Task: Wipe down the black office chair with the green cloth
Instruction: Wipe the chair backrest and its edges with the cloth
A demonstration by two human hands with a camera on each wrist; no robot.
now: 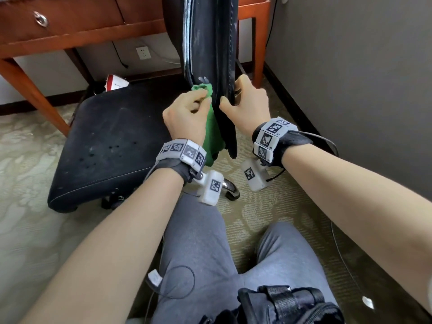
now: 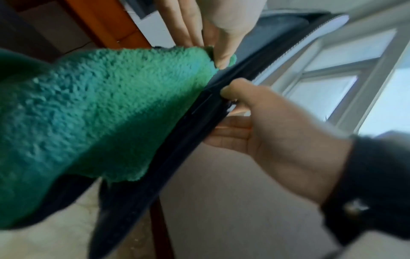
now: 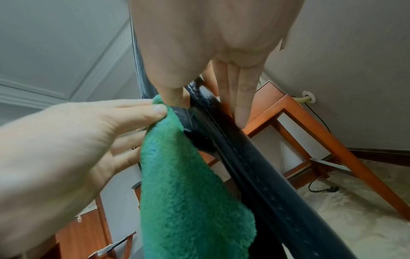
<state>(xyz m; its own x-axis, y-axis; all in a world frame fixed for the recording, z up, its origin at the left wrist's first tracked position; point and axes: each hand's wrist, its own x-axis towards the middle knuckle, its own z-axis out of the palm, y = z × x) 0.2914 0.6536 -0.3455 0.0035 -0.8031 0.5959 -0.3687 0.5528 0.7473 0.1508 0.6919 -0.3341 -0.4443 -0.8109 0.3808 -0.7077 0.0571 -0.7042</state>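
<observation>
Obs., near to far. Person is low to the floor, grey-trousered legs (image 1: 205, 242) folded under the view, both forearms reaching forward to the chair.

Left hand (image 1: 184, 113): fingers curled, pinching the top corner of the green cloth (image 1: 211, 134) between thumb and fingertips. Cloth corner is pressed to the left face of the backrest edge (image 1: 210, 43); the rest hangs loose below the hand, down past the wrist. Judged reason: bunching only the corner gives a firm pad for a narrow seam, free length is spare.

Right hand (image 1: 247, 104): thumb on the near face of the backrest edge, fingers wrapped behind it, gripping the black padding just beside the cloth, the thumb tip near it; right wrist view shows them close, contact not certain. Judged reason: it braces the backrest so it does not swing away under the rubbing, and perhaps spreads the seam.

Black office chair: backrest stands upright, edge-on to the view; pale dust streaks show along its stitched edge above the hands. Seat cushion (image 1: 112, 146) lies to the left, speckled with dust, not touched by either hand.

Beyond: wooden counter (image 1: 70, 22) with drawer, its legs straddling the chair; wall socket (image 1: 143, 53); patterned carpet (image 1: 28, 160); grey wall at right.

Judgement: wiping is at the lower backrest edge; upper edge and seat appear undone.
</observation>
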